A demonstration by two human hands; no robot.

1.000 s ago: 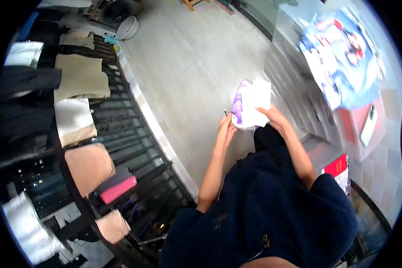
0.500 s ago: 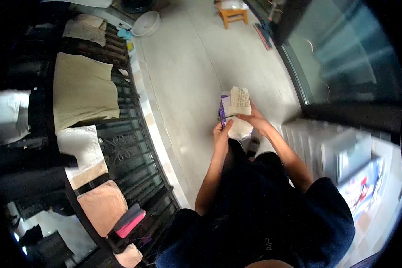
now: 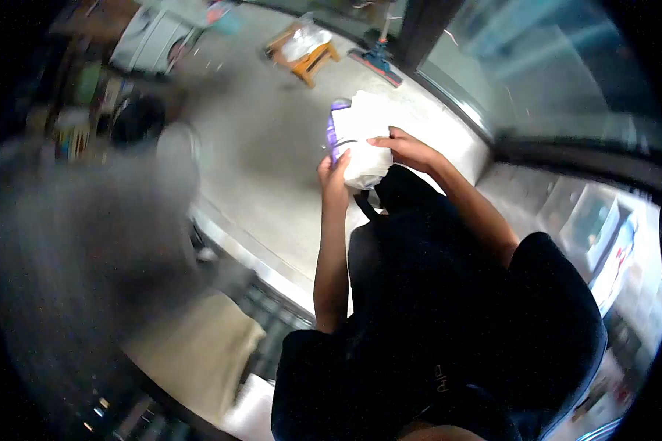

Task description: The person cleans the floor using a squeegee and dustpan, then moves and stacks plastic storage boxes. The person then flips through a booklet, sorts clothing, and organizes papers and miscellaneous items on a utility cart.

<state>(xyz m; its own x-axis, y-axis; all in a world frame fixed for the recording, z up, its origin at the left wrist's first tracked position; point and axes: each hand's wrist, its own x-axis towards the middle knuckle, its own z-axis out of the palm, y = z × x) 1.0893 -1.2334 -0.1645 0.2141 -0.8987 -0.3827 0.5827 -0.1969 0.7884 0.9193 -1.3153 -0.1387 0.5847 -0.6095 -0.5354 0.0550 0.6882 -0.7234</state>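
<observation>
A bundle of white papers (image 3: 365, 123) with a purple packet (image 3: 332, 131) along its left side is held in front of my body. My left hand (image 3: 334, 175) is closed on the lower left edge of the bundle, thumb on top. My right hand (image 3: 408, 149) grips the right side, its thumb lying across the white sheets. A thin dark item shows between the hands, too small to make out. Writing on the papers cannot be read in the glare.
A wooden stool (image 3: 312, 62) with a plastic bag stands ahead, beside a floor squeegee (image 3: 377, 65). Glass doors are at the upper right. A washing machine (image 3: 154, 40) is at the upper left. A beige cloth (image 3: 202, 353) lies over the railing, lower left.
The view has swung left, bringing the washing machine and the whole stool into sight. Both hands still hold the bundle, now higher in view. The pink and grey items on the left have left the view.
</observation>
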